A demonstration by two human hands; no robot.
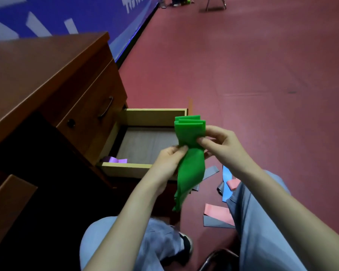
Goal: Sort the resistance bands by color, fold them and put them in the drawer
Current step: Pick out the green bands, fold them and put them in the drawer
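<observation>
My left grip [172, 159] and right grip [221, 145] pinch the green band [190, 132]; if either loosens, its folds may spring open.

A single wide-angle view from the person's head, facing forward and steeply down. The left grip [169, 160] and right grip [221, 145] sit close, mid-frame, on the green band [190, 132] — the open drawer [155, 118] lies just beyond, left.

Person: left hand [169, 160], right hand [221, 146] and forearms [137, 212] bare; trousers [262, 222] light blue-grey; shoe [186, 244] at 6 o'clock, dark with pale sole edge, possibly a trainer.
</observation>
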